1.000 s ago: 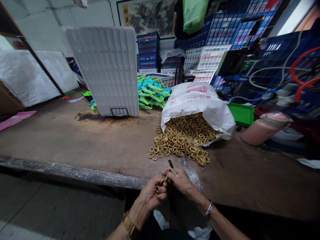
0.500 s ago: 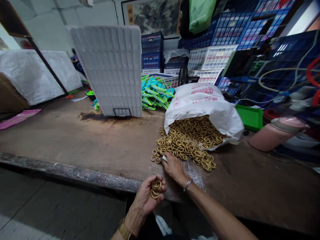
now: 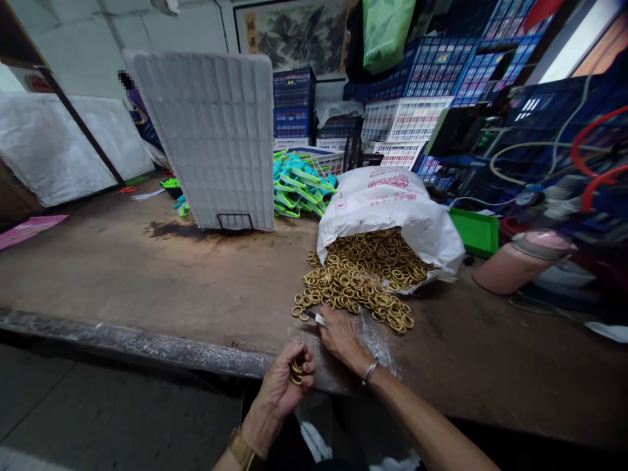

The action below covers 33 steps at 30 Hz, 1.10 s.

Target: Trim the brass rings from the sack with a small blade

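Observation:
My left hand point(image 3: 285, 384) is closed around a small bunch of brass rings point(image 3: 296, 371) at the near edge of the workbench point(image 3: 171, 275). My right hand point(image 3: 340, 335) rests on the bench just in front of a heap of brass rings point(image 3: 360, 281) and grips a small blade-like tool point(image 3: 314, 317) whose tip points left. The rings spill out of a white woven sack point(image 3: 392, 203) that lies on its side. A crinkled clear plastic sheet point(image 3: 380, 340) lies under my right wrist.
A white foam tray point(image 3: 210, 137) stands upright on a wire stand at the back. Beside it lies a pile of turquoise and green plastic parts point(image 3: 299, 183). Blue and white crates point(image 3: 407, 111) are stacked behind. A green bin point(image 3: 473, 230) and a pink cylinder point(image 3: 520, 258) sit at right.
A second ago both hands met at the bench edge with the tool raised. My right hand has since reached out to the ring heap, then drew back slightly; my left kept its rings.

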### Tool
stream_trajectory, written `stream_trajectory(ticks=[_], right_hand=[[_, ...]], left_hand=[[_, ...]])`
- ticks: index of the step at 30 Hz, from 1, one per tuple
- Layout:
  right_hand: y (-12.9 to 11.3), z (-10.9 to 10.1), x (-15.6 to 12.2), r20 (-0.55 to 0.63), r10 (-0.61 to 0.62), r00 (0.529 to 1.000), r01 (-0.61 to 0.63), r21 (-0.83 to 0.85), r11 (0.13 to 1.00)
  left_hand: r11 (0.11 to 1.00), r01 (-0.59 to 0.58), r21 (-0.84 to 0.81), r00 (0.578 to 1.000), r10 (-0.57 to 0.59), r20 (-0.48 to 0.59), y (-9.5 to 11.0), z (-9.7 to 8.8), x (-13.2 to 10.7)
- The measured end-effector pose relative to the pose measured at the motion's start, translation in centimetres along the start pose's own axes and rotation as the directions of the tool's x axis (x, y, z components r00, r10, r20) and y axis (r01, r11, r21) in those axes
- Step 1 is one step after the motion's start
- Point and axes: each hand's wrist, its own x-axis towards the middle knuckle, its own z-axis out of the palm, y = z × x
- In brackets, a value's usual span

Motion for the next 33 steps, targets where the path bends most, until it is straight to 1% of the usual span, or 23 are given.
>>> stream_trajectory(ticks=[3,5,8,11,16,19,23,25,28,30,33], right_hand=[[0.8,0.3,-1.4,0.023,-0.043,0.999,0.043,0.003,0.999],[1.3,0.4,-2.1,0.047,-0.048,0.998,0.048,0.019,0.999],[1.8,0.4,-2.5,0.059,-0.011,0.998,0.008,0.061,0.998],[2.0,0.3,-2.3,0.047,0.033,0.998,-0.037,0.088,0.995],[1.8,-0.1,-1.8,0.056,0.042,0.998,-0.047,0.089,0.995],[1.9,-0.3,-1.7,0.055,0.047,0.997,-0.054,0.139,0.989],[2.2,-0.4,-1.9,0.021,0.047,0.999,-0.050,0.231,0.972],[2.4,-0.4,-2.3,0.010,0.029,1.000,-0.030,0.311,0.950],[2.4,-0.5,-3.2,0.007,-0.016,1.000,0.011,0.467,0.884],[2.2,-0.5,-3.8,-0.003,-0.034,0.999,0.030,0.549,0.835],[1.8,-0.6,-4.6,-0.002,-0.038,0.999,0.031,0.635,0.772]], left_hand=[[0.997,-0.014,0.075,0.999,0.017,-0.044,-0.2,0.3,0.2],[0.992,-0.030,0.122,0.996,0.040,-0.081,-0.5,0.5,0.4],[0.984,-0.054,0.167,0.991,0.074,-0.115,-0.8,0.6,0.5],[0.981,-0.061,0.186,0.990,0.084,-0.116,-0.9,0.7,0.5],[0.975,-0.063,0.212,0.990,0.088,-0.111,-0.8,0.7,0.4],[0.955,-0.085,0.283,0.989,0.116,-0.092,-1.0,0.7,0.3],[0.896,-0.142,0.420,0.981,0.185,-0.062,-1.3,1.0,0.2],[0.857,-0.165,0.488,0.971,0.228,-0.073,-1.4,1.2,0.4],[0.796,-0.174,0.580,0.955,0.281,-0.098,-1.7,1.6,0.7],[0.758,-0.159,0.633,0.955,0.280,-0.095,-1.8,1.9,0.9],[0.713,-0.129,0.689,0.967,0.246,-0.073,-1.9,2.2,1.0]])
